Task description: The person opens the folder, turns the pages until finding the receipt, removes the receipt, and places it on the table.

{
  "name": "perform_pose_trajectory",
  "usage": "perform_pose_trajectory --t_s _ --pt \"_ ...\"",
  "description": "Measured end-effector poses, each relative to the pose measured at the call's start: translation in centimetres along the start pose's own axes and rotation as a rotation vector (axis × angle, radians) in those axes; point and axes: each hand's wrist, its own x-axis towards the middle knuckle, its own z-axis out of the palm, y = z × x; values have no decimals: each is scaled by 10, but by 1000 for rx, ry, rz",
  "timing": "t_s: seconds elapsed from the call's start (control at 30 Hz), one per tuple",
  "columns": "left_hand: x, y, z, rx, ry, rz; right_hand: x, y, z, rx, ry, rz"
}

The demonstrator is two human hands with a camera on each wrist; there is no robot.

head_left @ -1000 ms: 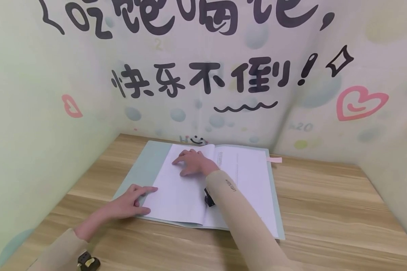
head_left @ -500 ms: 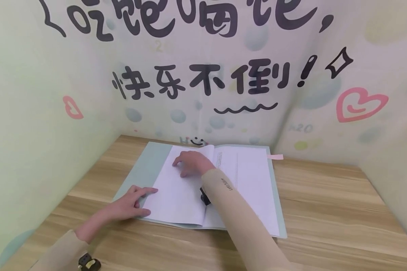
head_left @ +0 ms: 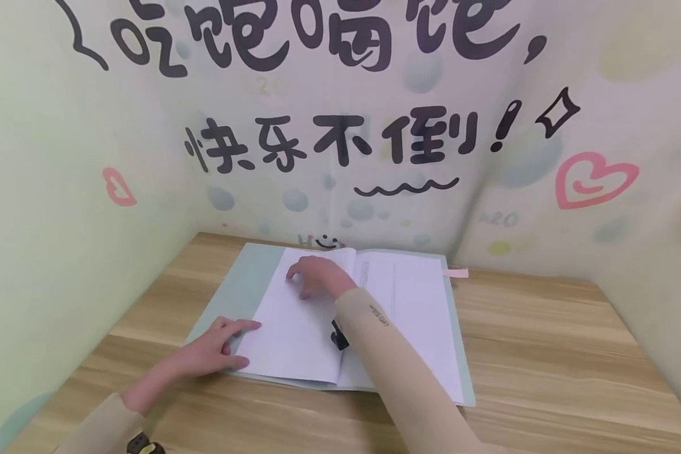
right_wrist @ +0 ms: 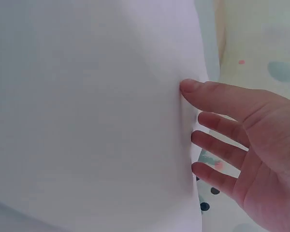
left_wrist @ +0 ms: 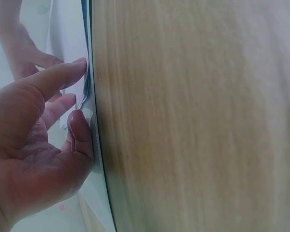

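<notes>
A notebook with a pale blue cover [head_left: 232, 287] lies spread on the table, white pages showing. Its left page [head_left: 286, 337] carries both hands; the right page [head_left: 422, 315] has a small printed column near the fold. My left hand [head_left: 207, 350] is at the lower left, index finger and thumb stretched onto the page's outer edge. In the left wrist view its thumb [left_wrist: 70, 72] lies by the bottom edge of the sheets. My right hand [head_left: 318, 277] reaches across to the upper left page. Its bent fingertips [right_wrist: 189, 86] touch the paper, thumb apart from the other fingers.
A pink tab [head_left: 456, 273] sticks out at the notebook's upper right. The wooden table [head_left: 545, 353] meets a printed wall sheet [head_left: 340, 208] just behind the notebook. The right sleeve [head_left: 397, 359] crosses over the right page. Black wrist cameras sit on both arms.
My right hand's fingers have bent a little more on the left page, and the wrist has turned slightly. My left hand keeps its place. The head view has tipped up slightly.
</notes>
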Motion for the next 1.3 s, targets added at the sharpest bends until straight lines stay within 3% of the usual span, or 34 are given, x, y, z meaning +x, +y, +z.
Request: perform_pose_trajectory --t_s 0.3,0.57,0.93,1.3 --pt "-2 -3 -2 1 -4 91 -22 35 -23 186 126 -27" --pt "-4 -1 0 -16 3 85 -60 83 -41 251 272 25" --pt "-3 4 1 -7 0 40 -118 137 -38 354 369 206" --pt "-4 6 1 -26 9 33 -149 171 -25 446 456 248"
